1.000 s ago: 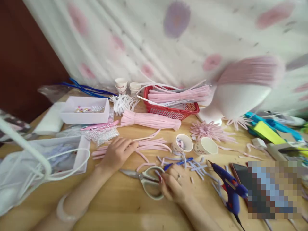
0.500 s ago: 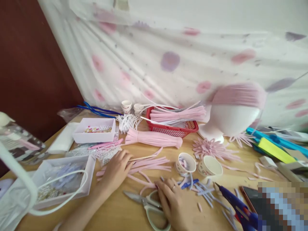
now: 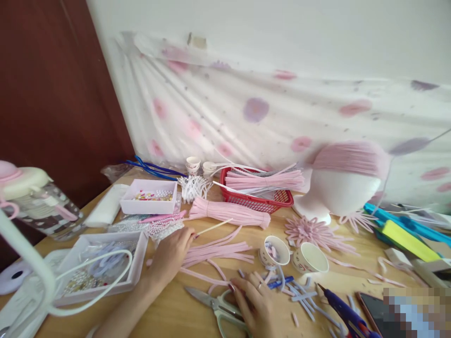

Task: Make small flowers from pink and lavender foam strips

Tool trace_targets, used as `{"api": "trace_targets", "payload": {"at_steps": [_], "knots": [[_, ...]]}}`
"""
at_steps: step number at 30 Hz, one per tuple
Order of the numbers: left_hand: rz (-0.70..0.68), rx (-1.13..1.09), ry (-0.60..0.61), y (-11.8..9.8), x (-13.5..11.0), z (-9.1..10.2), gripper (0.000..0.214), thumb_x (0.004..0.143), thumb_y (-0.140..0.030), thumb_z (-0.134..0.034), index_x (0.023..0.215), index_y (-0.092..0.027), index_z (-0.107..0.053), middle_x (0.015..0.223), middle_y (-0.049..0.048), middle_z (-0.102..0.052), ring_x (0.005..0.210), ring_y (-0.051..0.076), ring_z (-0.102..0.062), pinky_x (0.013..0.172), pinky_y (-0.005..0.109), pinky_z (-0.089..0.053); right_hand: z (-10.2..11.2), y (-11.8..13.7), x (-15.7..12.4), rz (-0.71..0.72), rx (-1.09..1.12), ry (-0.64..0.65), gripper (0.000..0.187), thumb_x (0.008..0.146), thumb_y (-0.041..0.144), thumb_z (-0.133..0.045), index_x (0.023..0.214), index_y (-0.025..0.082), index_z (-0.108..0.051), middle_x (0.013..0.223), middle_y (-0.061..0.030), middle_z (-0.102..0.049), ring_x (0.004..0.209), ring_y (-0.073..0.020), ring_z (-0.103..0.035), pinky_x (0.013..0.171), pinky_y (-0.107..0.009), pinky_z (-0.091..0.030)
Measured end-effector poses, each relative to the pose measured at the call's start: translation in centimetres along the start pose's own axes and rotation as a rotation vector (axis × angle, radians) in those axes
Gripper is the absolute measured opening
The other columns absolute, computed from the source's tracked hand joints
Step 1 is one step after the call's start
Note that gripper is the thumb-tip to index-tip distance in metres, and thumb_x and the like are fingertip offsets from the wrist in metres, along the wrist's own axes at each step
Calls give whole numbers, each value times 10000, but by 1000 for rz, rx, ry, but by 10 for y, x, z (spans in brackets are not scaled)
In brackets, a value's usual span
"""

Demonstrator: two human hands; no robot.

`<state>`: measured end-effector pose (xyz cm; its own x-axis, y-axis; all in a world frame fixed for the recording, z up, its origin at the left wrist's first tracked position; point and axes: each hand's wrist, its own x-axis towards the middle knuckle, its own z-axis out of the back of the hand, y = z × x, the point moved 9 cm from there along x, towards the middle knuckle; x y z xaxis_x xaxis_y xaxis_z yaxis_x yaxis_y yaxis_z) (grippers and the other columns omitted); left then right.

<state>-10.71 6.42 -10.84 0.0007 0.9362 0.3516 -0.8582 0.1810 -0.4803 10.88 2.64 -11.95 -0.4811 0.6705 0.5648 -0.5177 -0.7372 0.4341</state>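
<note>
My left hand [image 3: 175,248] is closed in a pinch on a thin cream-coloured stick [image 3: 215,226], whose free end points up and to the right. Under and beside it lie loose pink pipe cleaners [image 3: 218,252]. My right hand [image 3: 256,300] lies low on the table with bent fingers. Its fingertips press on the end of a curved pink pipe cleaner [image 3: 206,277]; the fingers' undersides are hidden. Scissors [image 3: 214,305] lie just left of that hand, which partly covers their handles. Short blue pipe-cleaner pieces [image 3: 306,299] and a blue pen-like object [image 3: 280,282] are close by.
Two paper cups [image 3: 310,258] stand beyond my right hand. Behind are a pink bundle [image 3: 229,213], a red basket [image 3: 259,201] and a foam head [image 3: 345,188]. White boxes [image 3: 141,277] stand left, a glue gun [image 3: 343,310] and phone [image 3: 375,312] right.
The view has tilted up, so the table sits lower in it. My left hand has lifted the stick's free end off the pink pipe cleaners. My right hand stays by the scissors.
</note>
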Motion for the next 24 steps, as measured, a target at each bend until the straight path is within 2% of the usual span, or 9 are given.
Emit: {"api": "trace_targets", "payload": {"at_steps": [1,3,5,8,10,12,16,20,24], "knots": [[-23,-58,19,-6,0,2,219,955,-194,-396,903,-226,-606,831,31,-692,773,190,-661,686,288,-474,3,1,1,11,-10,-15,144,961,193,-494,967,213,-636,743,-38,-627,676,-186,-612,593,-285,-512],[-46,-175,137,-19,-2,-1,202,935,-216,-449,873,-229,-641,859,26,-697,782,177,-652,697,269,-468,13,5,2,41,-29,-63,124,952,192,-525,978,212,-645,750,-38,-638,677,-182,-610,601,-283,-512],[-41,-281,327,-33,-8,-9,174,894,-224,-520,848,-220,-688,862,23,-706,756,169,-639,688,257,-456,23,10,5,83,-28,-110,132,931,156,-560,1010,209,-650,765,-39,-652,678,-176,-606,611,-282,-507],[-21,-478,622,-51,-20,-22,207,890,-254,-536,900,-207,-737,861,22,-747,767,174,-651,685,240,-447,35,17,14,108,27,-132,180,906,96,-574,1021,199,-667,757,-39,-654,663,-163,-597,598,-269,-482],[-22,-591,730,-59,-25,-23,231,897,-273,-539,920,-197,-756,892,28,-767,811,186,-669,720,238,-455,38,18,24,67,118,-103,147,909,117,-580,968,191,-692,730,-37,-642,649,-156,-589,587,-263,-464],[-51,-666,754,-64,-24,-18,245,901,-288,-547,936,-198,-773,970,37,-776,886,204,-681,784,248,-459,32,16,34,-23,260,8,121,915,199,-601,877,191,-715,696,-32,-630,637,-152,-581,577,-257,-450],[-107,-752,784,-69,-22,-12,289,918,-353,-544,1023,-213,-773,1108,49,-753,1001,230,-669,836,256,-454,15,2,39,-283,501,208,277,901,399,-612,780,171,-710,679,-29,-597,614,-145,-548,566,-255,-423],[-106,-756,806,-63,-25,-17,344,909,-434,-552,863,-182,-781,975,40,-764,839,197,-659,719,230,-439,-4,-13,27,-497,671,363,367,862,505,-621,807,144,-660,603,20,-501,520,-98,-421,489,-220,-318],[-53,-685,836,-50,-29,-30,525,947,-524,-434,796,-153,-774,855,52,-749,743,165,-621,687,228,-414,-15,-10,18,-550,733,540,342,810,471,-692,791,132,-655,585,36,-481,512,-78,-377,482,-201,-268]]}}
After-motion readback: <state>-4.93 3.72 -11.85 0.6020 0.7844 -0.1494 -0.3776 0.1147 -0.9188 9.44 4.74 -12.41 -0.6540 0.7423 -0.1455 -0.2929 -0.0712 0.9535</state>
